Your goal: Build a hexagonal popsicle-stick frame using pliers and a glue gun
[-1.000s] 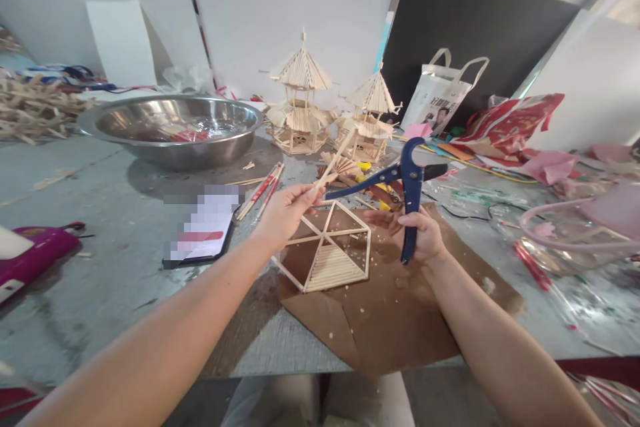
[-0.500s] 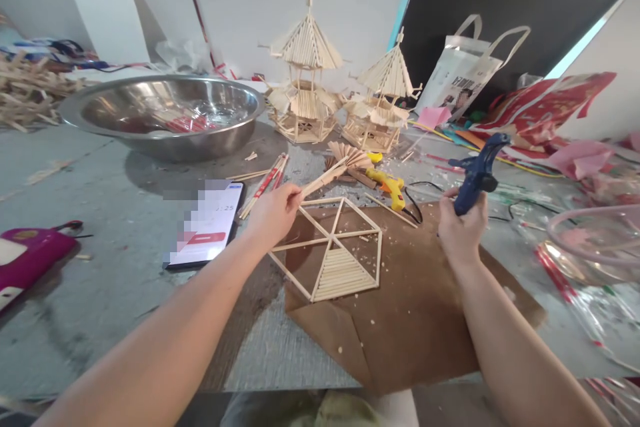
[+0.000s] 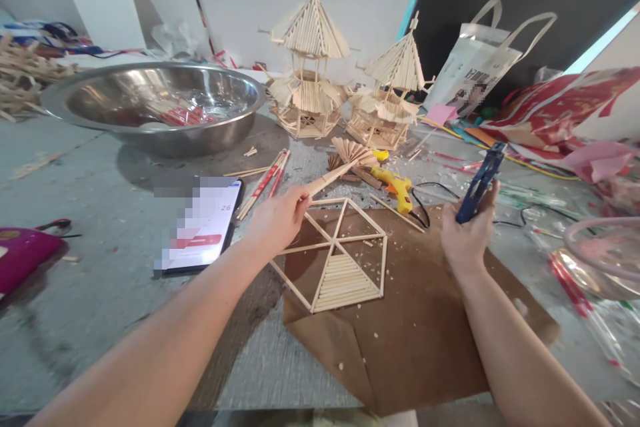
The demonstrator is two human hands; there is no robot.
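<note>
My left hand point(image 3: 280, 217) pinches one or more pale wooden sticks point(image 3: 330, 180), which point up and right toward a pleated brown paper piece point(image 3: 353, 150). Whether the sticks touch the pleated paper I cannot tell. Just below this hand lies a hexagonal stick frame point(image 3: 385, 263) with crossing spokes; its lower section point(image 3: 345, 283) is filled with parallel sticks. My right hand point(image 3: 467, 237) is wrapped round a dark blue plier-like hand tool point(image 3: 480, 183), held raised above the right part of a brown paper sheet point(image 3: 425, 333).
Behind stand two stick-built pagodas point(image 3: 314, 40) point(image 3: 395, 70). A steel basin point(image 3: 200, 130) and a phone point(image 3: 200, 233) are on the left. A yellow glue gun point(image 3: 397, 190) with a black cord lies beyond the frame. Red-wrapped sticks point(image 3: 265, 180) lie near the phone.
The blue tool has turned in my right hand and now shows a narrower side. My left hand keeps its pinch on the sticks. The whole view has shifted slightly.
</note>
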